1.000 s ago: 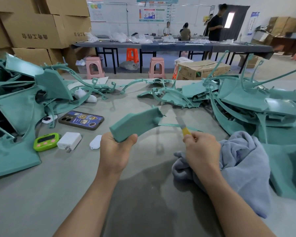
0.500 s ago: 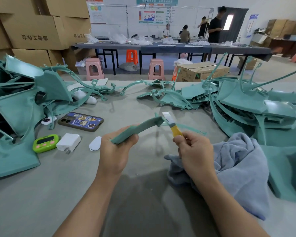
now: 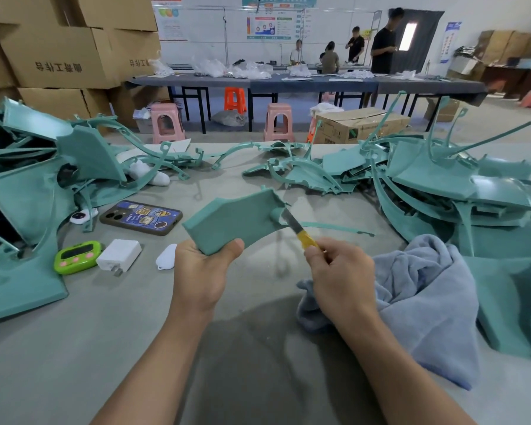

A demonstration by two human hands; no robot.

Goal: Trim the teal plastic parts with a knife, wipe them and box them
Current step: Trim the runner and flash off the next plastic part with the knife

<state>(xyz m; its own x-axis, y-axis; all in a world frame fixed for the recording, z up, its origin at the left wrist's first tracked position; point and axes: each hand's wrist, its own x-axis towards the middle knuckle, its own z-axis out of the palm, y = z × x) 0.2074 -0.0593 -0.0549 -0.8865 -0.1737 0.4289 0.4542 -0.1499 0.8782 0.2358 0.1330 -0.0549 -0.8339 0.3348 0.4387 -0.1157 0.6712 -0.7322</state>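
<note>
Head camera looks down on a grey table (image 3: 74,348). Near its middle the left hand (image 3: 203,274) grips the near corner of a flat teal plastic part (image 3: 236,222), thumb pressed on the top face and the other fingers hidden beneath, holding it up off the tabletop. At 3 o'clock from that hand, the right hand (image 3: 341,277) is curled round the yellow handle of a knife (image 3: 298,230). The blade points toward 11 o'clock and meets the part's right edge at a rounded notch. A thin teal strip (image 3: 334,227) lies on the table at 3 o'clock from the part. A blue-grey cloth (image 3: 426,296) lies crumpled at 4 o'clock, touching the right wrist. More teal parts are heaped at 2 o'clock (image 3: 442,185) and at 9 o'clock (image 3: 22,194). At 9 o'clock from the left hand sit a white charger (image 3: 119,256) and a green timer (image 3: 77,257), with a phone (image 3: 141,217) face down at 10 o'clock. A cardboard box (image 3: 359,124) stands on the floor beyond the table's far edge, at 1 o'clock.
</note>
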